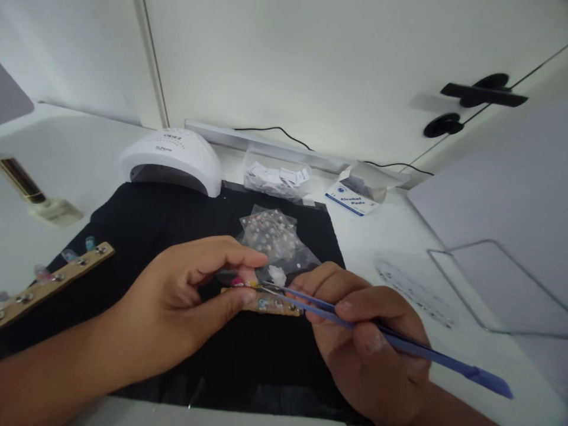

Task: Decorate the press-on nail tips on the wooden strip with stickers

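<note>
My left hand pinches a small piece with pink and yellow decorations between thumb and fingers. Purple tweezers are gripped in my right hand, their metal tips touching or very near the yellow part. Just below the tips, a wooden strip bears clear, bluish nail tips, partly hidden by my left thumb. A white crumpled piece lies beyond the tweezers, by clear bags of beads or gems.
Black mat under the hands; white lamp, clear box of packets and alcohol pads box behind. At left, another wooden strip with nail tips and a polish bottle. Metal wire frame at right.
</note>
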### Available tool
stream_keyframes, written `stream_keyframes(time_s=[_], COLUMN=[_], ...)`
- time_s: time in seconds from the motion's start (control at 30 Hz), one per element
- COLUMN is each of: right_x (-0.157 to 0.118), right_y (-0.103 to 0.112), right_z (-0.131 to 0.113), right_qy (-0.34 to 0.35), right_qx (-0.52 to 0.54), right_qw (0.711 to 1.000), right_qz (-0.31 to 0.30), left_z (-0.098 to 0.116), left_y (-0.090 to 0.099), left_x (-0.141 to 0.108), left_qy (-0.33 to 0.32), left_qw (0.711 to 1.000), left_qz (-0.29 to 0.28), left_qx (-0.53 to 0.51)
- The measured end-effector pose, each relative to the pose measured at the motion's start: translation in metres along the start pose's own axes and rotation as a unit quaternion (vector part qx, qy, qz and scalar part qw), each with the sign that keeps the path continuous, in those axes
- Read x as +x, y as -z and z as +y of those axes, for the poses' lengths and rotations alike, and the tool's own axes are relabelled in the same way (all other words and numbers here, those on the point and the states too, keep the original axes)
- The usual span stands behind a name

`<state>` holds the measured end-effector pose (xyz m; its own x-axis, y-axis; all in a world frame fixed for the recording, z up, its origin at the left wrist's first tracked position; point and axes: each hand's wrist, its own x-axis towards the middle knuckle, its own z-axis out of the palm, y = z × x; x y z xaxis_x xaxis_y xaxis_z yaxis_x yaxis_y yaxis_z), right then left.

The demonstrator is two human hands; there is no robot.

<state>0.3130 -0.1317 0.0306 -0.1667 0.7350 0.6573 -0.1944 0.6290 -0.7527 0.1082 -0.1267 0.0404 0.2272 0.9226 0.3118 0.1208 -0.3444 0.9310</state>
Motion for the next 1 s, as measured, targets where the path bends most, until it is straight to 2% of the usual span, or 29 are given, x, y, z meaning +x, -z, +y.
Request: stream_keyframes(time_s=[0.17,0.5,1.0], right_x=[0.0011,0.0008,0.0023], right_y=[0.0017,0.0033,0.0042], right_z=[-0.0011,-0.0011,-0.0031], right_qy=[-0.011,-0.005,0.0], right_qx=[-0.003,0.004,0.026], right_qw=[1.0,1.0,0.999], right_qz=[-0.01,-0.023,-0.041], left_z=[-0.0026,-0.0017,0.0057], left_y=[0.0027,0.0055,0.0073], left_x=[-0.0001,0.0038,0.0044], left_qy=[-0.022,-0.065,-0.033], left_qw=[0.999,0.995,0.995], left_qz=[-0.011,-0.057,-0.083], left_qx=[0.045,0.053,0.041])
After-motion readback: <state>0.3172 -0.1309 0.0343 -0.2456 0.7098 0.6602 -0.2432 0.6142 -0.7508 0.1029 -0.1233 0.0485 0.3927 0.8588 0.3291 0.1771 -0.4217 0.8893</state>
